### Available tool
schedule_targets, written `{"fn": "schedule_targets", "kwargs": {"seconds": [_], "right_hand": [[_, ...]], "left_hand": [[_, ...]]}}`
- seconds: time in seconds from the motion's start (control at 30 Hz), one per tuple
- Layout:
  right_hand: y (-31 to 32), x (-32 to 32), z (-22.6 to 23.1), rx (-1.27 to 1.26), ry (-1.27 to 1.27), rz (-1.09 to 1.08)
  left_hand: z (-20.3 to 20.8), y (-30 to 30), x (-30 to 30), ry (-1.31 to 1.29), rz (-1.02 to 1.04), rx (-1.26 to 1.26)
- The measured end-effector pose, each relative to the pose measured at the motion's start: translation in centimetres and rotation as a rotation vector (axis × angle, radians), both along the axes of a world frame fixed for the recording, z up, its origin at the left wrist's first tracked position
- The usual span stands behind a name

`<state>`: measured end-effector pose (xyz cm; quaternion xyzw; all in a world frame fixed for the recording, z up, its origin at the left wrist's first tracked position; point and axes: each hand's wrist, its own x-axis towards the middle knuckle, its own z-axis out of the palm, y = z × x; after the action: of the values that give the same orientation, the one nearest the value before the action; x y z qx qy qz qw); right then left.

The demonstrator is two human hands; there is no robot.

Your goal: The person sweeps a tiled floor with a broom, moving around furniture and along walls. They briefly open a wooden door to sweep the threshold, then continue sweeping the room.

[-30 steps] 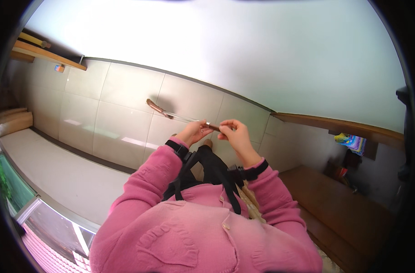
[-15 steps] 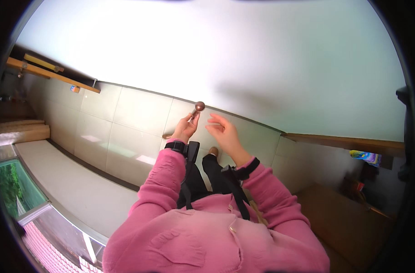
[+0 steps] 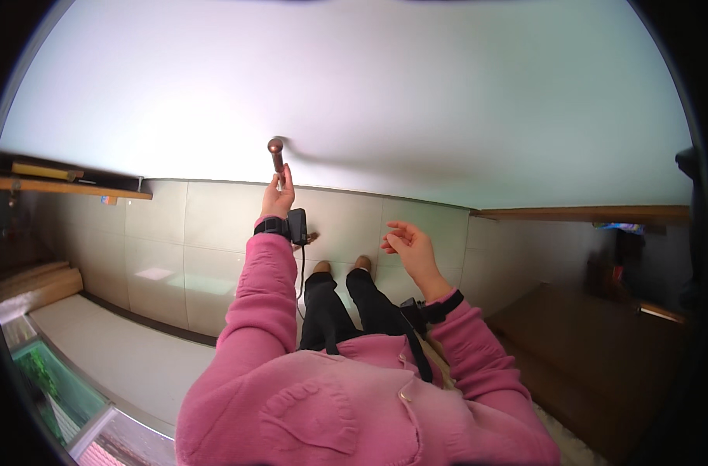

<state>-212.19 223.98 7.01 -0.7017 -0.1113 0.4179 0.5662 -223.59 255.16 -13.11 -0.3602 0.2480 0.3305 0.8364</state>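
Key relation: the slim coppery-brown rod (image 3: 278, 165) sits straight ahead of the left hand (image 3: 277, 202), its long axis running roughly away from the body, with the glossy round brown knob (image 3: 275, 146) at the far end and seen against the smooth white wall (image 3: 462, 101). Left hand is the near one by a wide margin; it has the rod, fingers closed round the shaft just below the knob, arm reached well out. Right hand (image 3: 410, 250) is off to the right and closer to the body, half open, fingers loosely curled, nothing visible in it, well apart from the rod. Can't tell if the knob touches the wall (a soft shadow trails right from it, no clean contact line). A small brown piece (image 3: 313, 237) shows just past the black plastic box (image 3: 298, 226) on the left wrist, over the pale glossy floor tiles (image 3: 214, 213); could be the rod's lower end, but the box and the hand hide any link. Rod's full length: can't tell either.
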Motion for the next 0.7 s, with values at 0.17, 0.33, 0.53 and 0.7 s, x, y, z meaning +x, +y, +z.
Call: {"fn": "schedule_targets", "kwargs": {"seconds": [0.17,0.33,0.53,0.7], "right_hand": [[-0.4,-1.0,0.6,-0.001,-0.011,-0.086],[-1.9,-1.2,0.8,0.033,-0.014,-0.153],[-7.3,0.2,1.4,0.044,-0.042,-0.296],[-15.3,2.4,1.5,0.058,-0.081,-0.596]], "left_hand": [[-1.2,1.6,-0.6,0.038,-0.091,-0.121],[-0.7,1.7,-0.7,0.105,-0.19,-0.133],[0.5,-5.4,0.4,0.179,-0.45,0.007],[3.5,-18.1,7.3,0.343,-1.002,0.219]]}}
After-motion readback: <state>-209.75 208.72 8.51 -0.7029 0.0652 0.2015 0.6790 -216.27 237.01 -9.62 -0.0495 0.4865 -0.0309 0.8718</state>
